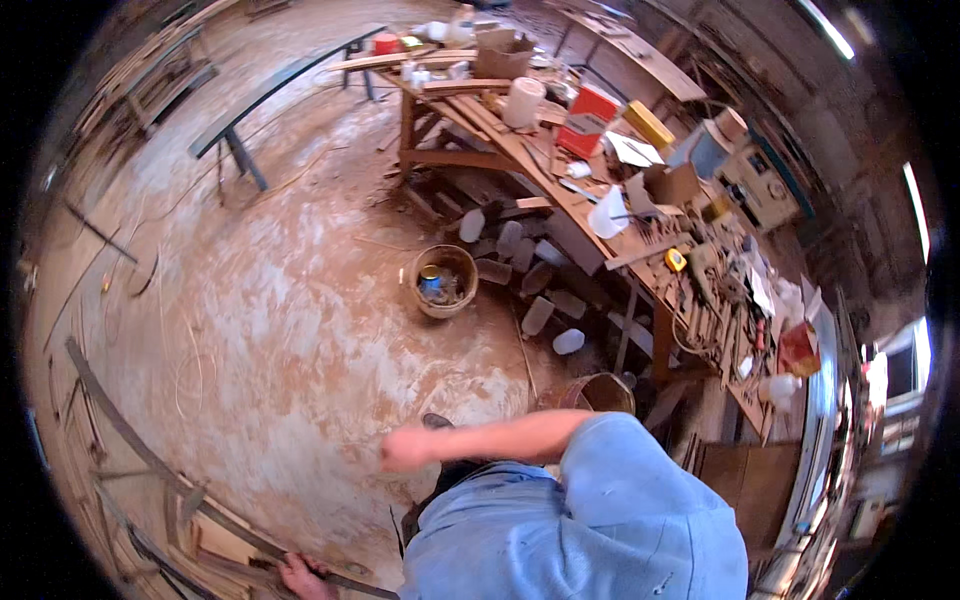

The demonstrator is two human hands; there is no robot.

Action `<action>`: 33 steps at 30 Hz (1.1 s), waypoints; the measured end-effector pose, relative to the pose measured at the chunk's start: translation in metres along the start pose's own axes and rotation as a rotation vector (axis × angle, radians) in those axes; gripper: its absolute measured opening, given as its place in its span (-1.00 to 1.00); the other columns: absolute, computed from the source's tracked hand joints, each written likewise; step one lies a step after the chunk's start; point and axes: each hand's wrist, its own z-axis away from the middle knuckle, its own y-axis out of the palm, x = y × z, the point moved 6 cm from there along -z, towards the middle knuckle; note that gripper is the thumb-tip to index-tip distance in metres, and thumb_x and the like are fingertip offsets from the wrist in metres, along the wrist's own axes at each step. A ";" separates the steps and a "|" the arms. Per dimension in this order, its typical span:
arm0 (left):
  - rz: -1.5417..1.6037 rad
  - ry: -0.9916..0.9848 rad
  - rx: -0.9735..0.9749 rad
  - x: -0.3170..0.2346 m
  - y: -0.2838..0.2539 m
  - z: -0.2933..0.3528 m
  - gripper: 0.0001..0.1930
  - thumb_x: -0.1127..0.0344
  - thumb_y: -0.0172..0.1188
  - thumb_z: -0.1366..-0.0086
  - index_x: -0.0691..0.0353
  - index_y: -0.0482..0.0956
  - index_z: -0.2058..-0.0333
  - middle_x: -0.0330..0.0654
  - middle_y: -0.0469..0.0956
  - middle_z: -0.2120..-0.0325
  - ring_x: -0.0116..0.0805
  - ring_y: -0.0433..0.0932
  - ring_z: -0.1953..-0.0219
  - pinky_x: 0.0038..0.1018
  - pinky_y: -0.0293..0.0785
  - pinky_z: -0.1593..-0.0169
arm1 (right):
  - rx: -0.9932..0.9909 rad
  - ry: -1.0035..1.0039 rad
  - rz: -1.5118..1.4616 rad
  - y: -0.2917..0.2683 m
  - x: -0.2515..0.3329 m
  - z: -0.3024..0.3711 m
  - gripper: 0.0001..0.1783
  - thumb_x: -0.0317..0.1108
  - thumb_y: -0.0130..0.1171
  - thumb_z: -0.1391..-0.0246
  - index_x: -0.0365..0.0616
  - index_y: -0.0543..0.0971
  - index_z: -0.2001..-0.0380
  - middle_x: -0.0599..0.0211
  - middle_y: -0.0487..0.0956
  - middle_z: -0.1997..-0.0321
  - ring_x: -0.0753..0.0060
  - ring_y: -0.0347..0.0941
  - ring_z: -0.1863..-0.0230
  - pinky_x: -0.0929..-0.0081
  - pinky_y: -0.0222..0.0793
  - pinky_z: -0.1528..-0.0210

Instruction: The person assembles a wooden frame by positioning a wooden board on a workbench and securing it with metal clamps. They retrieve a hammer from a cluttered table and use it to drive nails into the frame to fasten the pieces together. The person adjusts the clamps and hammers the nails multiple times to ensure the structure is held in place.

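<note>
My left hand (pixel 303 578) is at the lower left edge, its fingers curled at a dark rail (pixel 225 518) beside pale wood boards (pixel 222 549). A small dark piece shows by its fingertips, too unclear to name. My right arm, bare below a light blue sleeve (pixel 620 465), reaches across in front of my body to the left. My right hand (pixel 404 449) hangs in the air over the dusty floor, apart from the rail. It is smeared by motion, so its fingers cannot be told, and nothing is seen sticking out of it.
A bucket (pixel 440 283) holding a blue can stands ahead on the floor. To the right runs a long, cluttered workbench (pixel 545 178) with a red box (pixel 587 120) and yellow tape measure (pixel 676 260). Several plastic bottles (pixel 538 316) lie beneath. A narrow trestle (pixel 275 95) stands far left.
</note>
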 end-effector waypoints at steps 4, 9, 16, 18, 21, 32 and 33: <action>0.010 -0.128 -0.027 -0.013 0.094 -0.004 -0.75 0.14 -0.06 -0.33 0.13 0.28 0.48 -0.34 0.24 0.71 -0.53 0.17 0.75 -0.54 0.14 0.72 | -0.378 0.450 -0.152 -0.062 -0.163 0.051 -0.60 -0.08 0.00 -0.05 -0.19 0.59 0.29 -0.06 0.57 0.26 -0.08 0.50 0.19 0.10 0.40 0.12; -0.103 -0.296 0.148 0.011 0.140 -0.049 -0.77 0.15 -0.02 -0.33 0.14 0.26 0.42 -0.33 0.20 0.72 -0.51 0.16 0.73 -0.55 0.15 0.69 | -0.741 0.552 -0.212 -0.121 -0.199 0.136 -0.59 -0.08 0.00 -0.05 -0.23 0.59 0.31 -0.07 0.57 0.32 -0.11 0.48 0.18 0.11 0.38 0.09; -0.233 -0.317 0.238 0.019 0.183 -0.087 -0.70 0.06 -0.07 -0.33 0.17 0.26 0.45 -0.30 0.18 0.76 -0.45 0.13 0.79 -0.48 0.12 0.75 | -0.850 0.751 -0.598 -0.053 -0.212 0.222 -0.63 -0.13 0.05 -0.07 -0.25 0.58 0.32 0.25 0.60 0.47 0.47 0.50 0.56 0.45 0.45 0.49; -0.332 -0.298 0.273 0.026 0.185 -0.105 -0.69 0.06 -0.07 -0.33 0.19 0.27 0.44 -0.29 0.19 0.77 -0.44 0.15 0.79 -0.48 0.13 0.75 | -0.932 0.820 -0.805 -0.045 -0.215 0.242 -0.65 -0.15 0.06 -0.07 -0.26 0.58 0.32 0.29 0.60 0.47 0.49 0.49 0.56 0.47 0.45 0.51; -0.398 -0.271 0.262 0.035 0.184 -0.130 -0.69 0.07 -0.07 -0.32 0.21 0.28 0.43 -0.27 0.21 0.76 -0.42 0.19 0.77 -0.47 0.15 0.74 | -1.065 0.866 -0.928 -0.046 -0.234 0.272 -0.68 -0.19 0.09 -0.08 -0.25 0.58 0.28 0.34 0.59 0.47 0.55 0.46 0.58 0.53 0.40 0.55; -0.583 -0.215 0.225 0.019 0.267 -0.166 -0.66 0.06 0.02 -0.30 0.27 0.38 0.39 -0.20 0.33 0.67 -0.37 0.32 0.63 -0.42 0.26 0.59 | -1.489 0.825 -0.169 -0.362 -0.411 0.437 -0.67 -0.18 0.10 0.00 -0.21 0.62 0.31 0.03 0.60 0.34 0.08 0.54 0.27 0.28 0.42 0.16; -0.610 -0.210 0.232 0.017 0.277 -0.165 -0.66 0.06 0.02 -0.29 0.28 0.39 0.38 -0.20 0.34 0.67 -0.36 0.33 0.62 -0.41 0.27 0.58 | -1.476 0.817 -0.044 -0.387 -0.439 0.445 -0.68 -0.19 0.11 -0.01 -0.23 0.61 0.31 0.05 0.60 0.37 0.12 0.55 0.31 0.31 0.42 0.20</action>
